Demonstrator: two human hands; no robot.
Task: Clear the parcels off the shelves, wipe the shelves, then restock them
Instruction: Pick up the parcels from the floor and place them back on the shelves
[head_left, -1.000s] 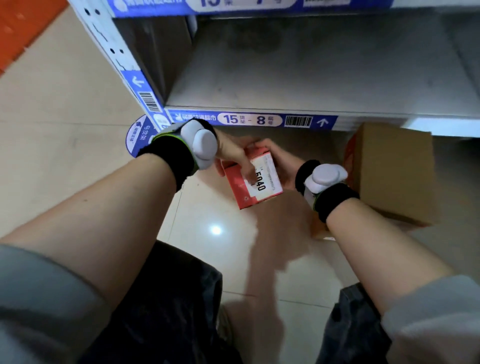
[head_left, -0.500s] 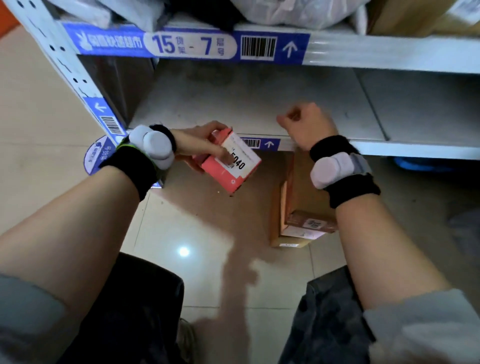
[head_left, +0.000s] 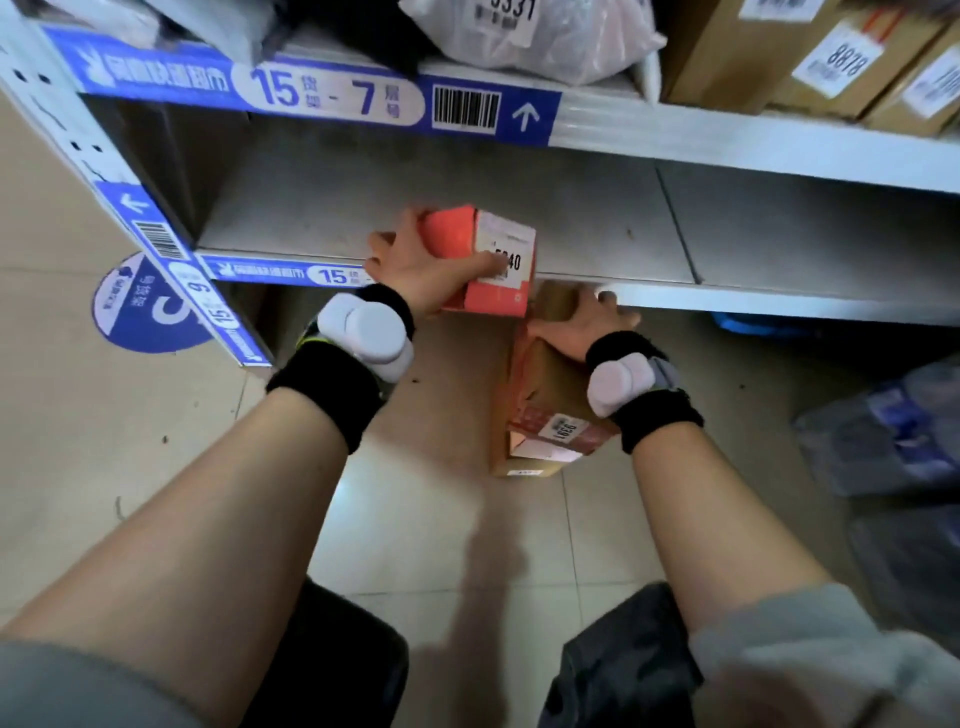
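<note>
**shelfguy:** Red parcel (head_left: 480, 260), the one with the white label, is going back on the lower shelf (head_left: 597, 228) now. My left hand (head_left: 415, 270) grips it round its near left corner, thumb across the label, and its base looks to be just over the front lip. A second ago I held it in both hands down over the floor, and half a second ago it was in the left alone, lower and short of the edge.

**binrat:** So you're restocking already? What's the right doing?

**shelfguy:** Looks like it. The shelf board is bare, so I'd say clearing and wiping are done for this level. My right hand (head_left: 582, 327) let go of the red one, went up towards the shelf edge in a loose fist, and has now dropped onto the brown carton (head_left: 545, 405) standing on the floor just below the shelf. Fingers are curled over its top far edge, so it's holding that.

**binrat:** Arm pose?

**shelfguy:** Both forearms reach forward and down, left wrist raised to shelf height, right wrist lower and bent over the carton. Wrist trackers on black bands on both. The shelf above (head_left: 753, 140) is loaded: a plastic mailer bag (head_left: 540, 36) and labelled cartons (head_left: 810, 57).
</note>
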